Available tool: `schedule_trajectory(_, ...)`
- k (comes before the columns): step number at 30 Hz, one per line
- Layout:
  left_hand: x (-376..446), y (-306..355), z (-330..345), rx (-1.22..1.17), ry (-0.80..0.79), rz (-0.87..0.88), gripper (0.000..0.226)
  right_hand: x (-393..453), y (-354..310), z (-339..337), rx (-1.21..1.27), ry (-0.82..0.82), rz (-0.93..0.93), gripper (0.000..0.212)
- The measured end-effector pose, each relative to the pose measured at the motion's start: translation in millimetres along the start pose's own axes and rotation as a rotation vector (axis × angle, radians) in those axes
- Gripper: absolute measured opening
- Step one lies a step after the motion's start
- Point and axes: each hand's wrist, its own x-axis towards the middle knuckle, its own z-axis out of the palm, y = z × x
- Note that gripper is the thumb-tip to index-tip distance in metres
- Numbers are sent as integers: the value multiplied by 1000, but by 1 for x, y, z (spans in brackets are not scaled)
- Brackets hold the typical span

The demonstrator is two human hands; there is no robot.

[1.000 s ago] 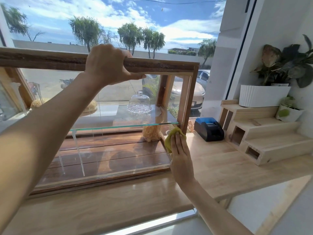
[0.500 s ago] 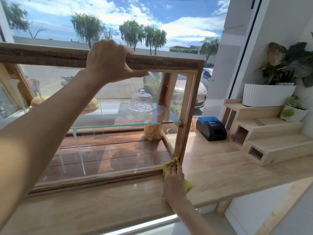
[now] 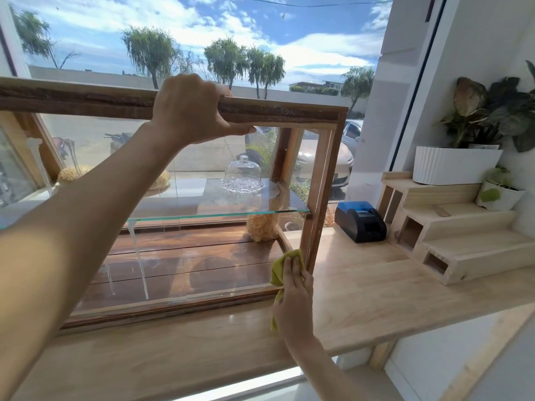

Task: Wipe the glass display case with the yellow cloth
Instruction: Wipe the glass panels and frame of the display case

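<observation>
Hands are busy on the glass display case (image 3: 202, 250), which stands along the back edge of the tabletop (image 3: 362, 290) and fills its left and middle parts. Starting at the left, the left hand (image 3: 191, 111) has not let go — it is wrapped round the top wooden bar of the case, fingers over the top and thumb under it, just like a second ago. That keeps the case steady.

Inside, a glass dome (image 3: 242, 175) sits on the glass shelf (image 3: 220, 214).

Further right, the right hand (image 3: 293, 299) has moved. A second ago it was up by the shelf, then it slid down to the bottom right corner of the case, and now it has come a little way back up. Its fingers are straight and flat, pressing the yellow cloth (image 3: 285, 264) on the glass beside the right wooden post. So the hand is rubbing up and down along that right edge. That strip looks nearly done — the big middle of the glass probably needs wiping next.

Right of the case, near the back edge, sits a small black printer (image 3: 360, 221).
</observation>
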Motion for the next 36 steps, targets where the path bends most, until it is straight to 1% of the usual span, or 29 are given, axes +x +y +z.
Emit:
schedule_trajectory(3,0,0,1,1,12,0,91,-4,-15,14,-140,-94,5,81)
schedule_trajectory(5,0,0,1,-2,14,1,90,-13,-22,25,-202,-233,22,83)
schedule_trajectory(7,1,0,0,-2,13,4,90,-17,-24,33,-252,-298,65,79)
schedule_trajectory(8,1,0,0,1,8,5,90,-18,-22,39,-292,-276,76,76)
schedule_trajectory(9,1,0,0,3,3,4,91,-17,-21,40,-299,-304,94,73)
schedule_trajectory(11,1,0,-1,-1,-4,1,91,-15,-23,28,-336,-418,107,71)
schedule_trajectory(12,2,0,-1,-5,-7,4,91,-13,-25,18,-364,-440,87,66)
schedule_trajectory(13,1,0,-2,-8,-13,10,92,-12,-24,16,-362,-431,60,56)
schedule_trajectory(14,1,0,-1,-10,-16,14,93,-12,-19,12,-302,-385,74,49)
schedule_trajectory(15,1,0,-1,-12,-15,14,93,-13,-15,7,-296,-333,89,47)
schedule_trajectory(16,1,-1,-1,-15,-11,13,93,-13,-14,2,-331,-293,84,53)
schedule_trajectory(17,1,-1,0,-20,-6,15,94,-14,-11,-4,-307,-233,75,64)
schedule_trajectory(18,0,-2,0,-23,-3,18,94,-19,-7,-2,-258,-234,21,71)
schedule_trajectory(19,1,-2,0,-22,-1,21,94,-22,-6,3,-225,-168,-81,73)
schedule_trajectory(20,1,-2,0,-20,-1,23,94,-23,-8,7,-165,-142,-208,70)
schedule_trajectory(21,1,-2,0,-20,-2,22,94,-24,-9,9,-119,-122,-393,61)
schedule_trajectory(22,0,-2,0,-21,-3,21,93,-23,-12,10,-89,-143,-583,49)
schedule_trajectory(23,0,-2,0,-22,-5,19,92,-20,-11,12,-86,-181,-734,42)
schedule_trajectory(25,-1,-1,-1,-25,-9,16,93,-6,-4,16,-146,-275,-914,44)
schedule_trajectory(29,-1,1,-4,-18,-11,13,95,26,19,13,-298,-357,-1115,39)
schedule_trajectory(30,0,1,-4,-13,-17,12,96,31,25,10,-319,-379,-1138,38)
schedule_trajectory(33,0,2,-5,3,-41,7,100,40,46,-1,-360,-391,-1119,37)
schedule_trajectory(36,0,2,-5,0,-44,10,97,44,70,-13,-414,-373,-1075,36)
